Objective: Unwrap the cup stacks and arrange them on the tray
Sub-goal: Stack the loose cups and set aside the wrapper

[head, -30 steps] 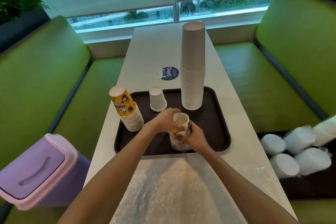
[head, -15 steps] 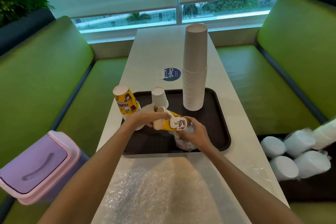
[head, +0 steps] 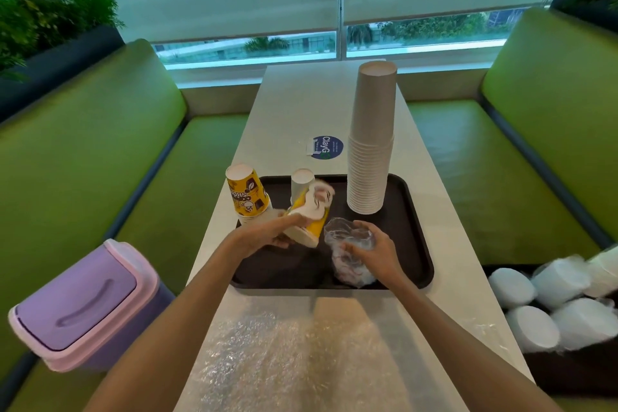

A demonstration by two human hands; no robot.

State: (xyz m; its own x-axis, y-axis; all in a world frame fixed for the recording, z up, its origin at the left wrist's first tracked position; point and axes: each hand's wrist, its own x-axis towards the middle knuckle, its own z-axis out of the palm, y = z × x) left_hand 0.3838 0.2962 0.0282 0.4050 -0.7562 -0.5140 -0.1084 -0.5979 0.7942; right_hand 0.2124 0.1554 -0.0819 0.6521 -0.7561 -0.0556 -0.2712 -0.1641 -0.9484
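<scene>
A dark tray is seen lying on a pale narrow table, with green bench seating on either side.

Left hand: closed around a short stack of yellow cups, held above the tray's left-middle part. The stack is tilted, rims toward the palm, base pointed up and away. Its print is smeared by motion blur and cannot be read.

Right hand: fingers curled round a crumpled clear wrapper, kept over the tray's near right part. The wrapper's lower end is seen close to the tray floor; contact cannot be judged. The hands are apart, and the wrapper is just beside the held cups.

On the tray, three groups are stood rim-down. A tall grey stack is placed at the far right corner. A single white cup is set near the far edge, partly hidden behind the held cups. A printed yellow stack is placed at the far left edge.

A round blue sticker is noted on the table beyond the tray. A clear plastic sheet is spread on the near table. A purple bin with a swing lid is seen at lower left, beside the table. More white stacks, wrapped in plastic, are laid on their sides in a dark box at the right.
</scene>
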